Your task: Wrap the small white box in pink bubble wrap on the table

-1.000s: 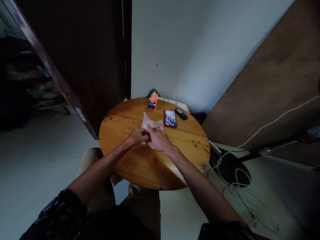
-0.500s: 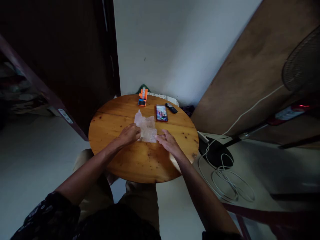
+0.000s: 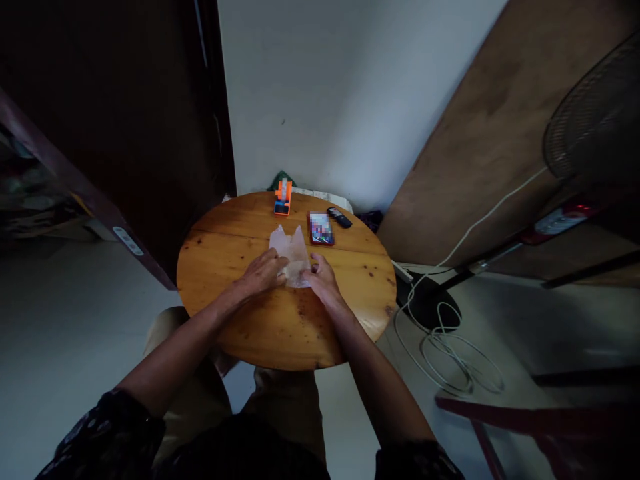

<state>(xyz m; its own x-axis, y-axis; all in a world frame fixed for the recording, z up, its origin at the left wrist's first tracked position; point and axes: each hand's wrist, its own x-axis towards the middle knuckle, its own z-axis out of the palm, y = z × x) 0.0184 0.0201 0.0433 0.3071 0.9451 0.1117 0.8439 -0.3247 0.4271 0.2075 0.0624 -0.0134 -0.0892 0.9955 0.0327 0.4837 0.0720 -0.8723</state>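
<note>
A crumpled, translucent sheet of bubble wrap (image 3: 296, 255) lies near the middle of the round wooden table (image 3: 240, 343), with two raised points at its far edge. My left hand (image 3: 266, 272) rests over its left side, fingers bent around that edge. At the near right corner, my right hand (image 3: 323, 279) has its thumb and fingers closed on the sheet. A phone-like item with a red edge (image 3: 321, 229), its face blurred out, sits just beyond my right hand.
An orange tape dispenser (image 3: 283, 198) and a black remote control (image 3: 339, 217) are toward the table's wall side. Right of the table, a standing fan (image 3: 590, 120) has its base (image 3: 435, 303) on the floor among loops of white cable (image 3: 463, 363). A dark red frame (image 3: 500, 410) is at lower right.
My right hand has moved left and closed on the sheet's near corner. The sheet looks narrower, its right part drawn in. My left hand has shifted slightly right and nearer me.
</note>
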